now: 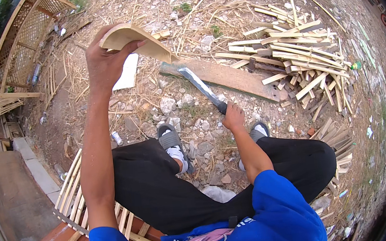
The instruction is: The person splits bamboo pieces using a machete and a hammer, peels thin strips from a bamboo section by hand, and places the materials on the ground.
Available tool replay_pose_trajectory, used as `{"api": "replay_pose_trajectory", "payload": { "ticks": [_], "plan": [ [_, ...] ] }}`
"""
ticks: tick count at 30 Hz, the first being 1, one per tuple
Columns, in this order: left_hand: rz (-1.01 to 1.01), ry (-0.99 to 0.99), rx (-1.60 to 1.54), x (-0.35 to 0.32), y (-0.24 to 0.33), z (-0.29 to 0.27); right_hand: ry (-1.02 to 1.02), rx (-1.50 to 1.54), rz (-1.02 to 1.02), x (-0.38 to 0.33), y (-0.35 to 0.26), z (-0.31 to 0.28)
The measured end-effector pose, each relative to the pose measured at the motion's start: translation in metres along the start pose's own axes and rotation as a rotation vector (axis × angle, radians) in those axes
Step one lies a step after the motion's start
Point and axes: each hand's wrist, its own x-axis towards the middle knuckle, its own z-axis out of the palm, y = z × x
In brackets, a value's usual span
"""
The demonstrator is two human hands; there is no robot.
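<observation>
My left hand (103,59) is raised and closed around the upper end of a split bamboo piece (148,46), a broad, curved, pale section. Its lower end points down toward a flat wooden plank (231,77) lying on the ground. In my right hand (233,117) is the dark handle of a machete (201,86), fingers wrapped round it. The long, straight blade slants up and left, its tip near the bamboo's lower end; I cannot tell whether they touch.
A large heap of split bamboo strips (300,54) lies beyond the plank at the right. Lattice panels (24,45) stand at the far left. Slatted wood (74,193) sits by my left side. Stones (168,105) and straw cover the ground around my sandalled feet.
</observation>
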Motion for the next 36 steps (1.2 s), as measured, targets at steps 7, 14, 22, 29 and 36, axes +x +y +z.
{"api": "replay_pose_trajectory", "payload": {
  "ticks": [7,14,22,29,36],
  "plan": [
    [0.047,-0.018,0.024,0.014,-0.012,0.015,0.039,-0.191,-0.161,0.019,0.010,0.029],
    [0.197,0.005,0.229,0.018,-0.016,0.019,-0.206,0.196,-0.058,0.011,-0.008,-0.038],
    [0.054,0.061,0.320,0.017,-0.001,0.014,0.027,0.251,-0.077,-0.019,0.050,-0.206],
    [0.067,0.073,0.302,0.011,0.007,0.028,0.329,1.022,-0.240,-0.156,-0.034,-0.296],
    [0.114,0.001,0.176,0.011,0.019,0.065,0.350,1.026,-0.525,-0.183,-0.077,-0.283]
  ]
}}
